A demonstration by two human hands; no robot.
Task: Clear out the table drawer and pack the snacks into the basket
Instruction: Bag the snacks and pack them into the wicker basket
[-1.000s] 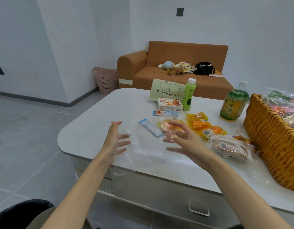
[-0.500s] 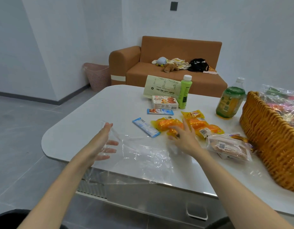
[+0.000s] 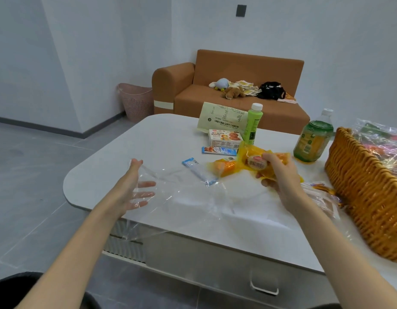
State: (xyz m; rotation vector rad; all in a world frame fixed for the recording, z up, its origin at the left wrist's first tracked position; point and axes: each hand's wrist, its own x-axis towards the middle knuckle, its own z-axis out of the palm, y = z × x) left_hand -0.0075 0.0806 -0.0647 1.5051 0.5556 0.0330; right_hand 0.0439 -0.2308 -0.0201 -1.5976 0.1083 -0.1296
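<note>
My right hand (image 3: 280, 175) grips a bunch of yellow snack packets (image 3: 254, 160) and holds them just above the white table (image 3: 166, 139). My left hand (image 3: 132, 186) is spread with straight fingers inside the mouth of a clear plastic bag (image 3: 188, 192) that lies over the table's near edge. Another orange packet (image 3: 222, 167) and a blue-white sachet (image 3: 197, 170) lie between my hands. The wicker basket (image 3: 369, 195) stands at the right with a clear bag of snacks (image 3: 382, 141) in it. The drawer front (image 3: 260, 270) below the table is closed.
At the back of the table are a biscuit box (image 3: 224, 138), a small blue packet (image 3: 217, 150), a pale paper bag (image 3: 222, 119), a green bottle (image 3: 252, 123) and a round tea bottle (image 3: 313, 137). A wrapped pastry pack (image 3: 322, 192) lies against the basket. A sofa (image 3: 237, 85) stands behind.
My right hand closed on the yellow packets and lifted them off the table. My left hand stayed in the bag's opening, holding it spread.
</note>
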